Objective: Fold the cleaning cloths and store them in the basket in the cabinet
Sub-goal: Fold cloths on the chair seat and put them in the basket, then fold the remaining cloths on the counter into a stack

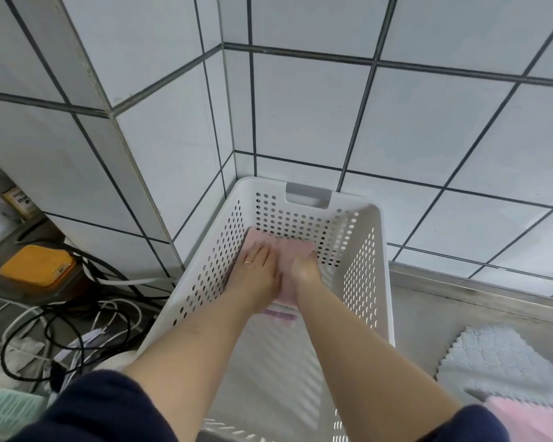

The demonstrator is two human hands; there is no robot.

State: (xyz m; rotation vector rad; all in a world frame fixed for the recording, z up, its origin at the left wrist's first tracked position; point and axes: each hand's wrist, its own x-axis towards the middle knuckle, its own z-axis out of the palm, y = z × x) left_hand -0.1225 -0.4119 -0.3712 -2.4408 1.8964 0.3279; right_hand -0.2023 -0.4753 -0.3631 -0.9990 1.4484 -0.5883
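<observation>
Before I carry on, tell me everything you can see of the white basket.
The white basket looks like plastic, rectangular and deep, its walls perforated with rows of round holes. A grey handle cutout sits in the far rim. It stands upright in the tiled corner, on a metal counter. Inside, a folded pink cloth lies at the far end, with the left hand and the right hand on it. Both forearms reach down inside.

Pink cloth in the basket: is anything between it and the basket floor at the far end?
Nothing visible. Both hands, left and right, press the pink cloth flat inside the white basket, no other item beneath it.
</observation>
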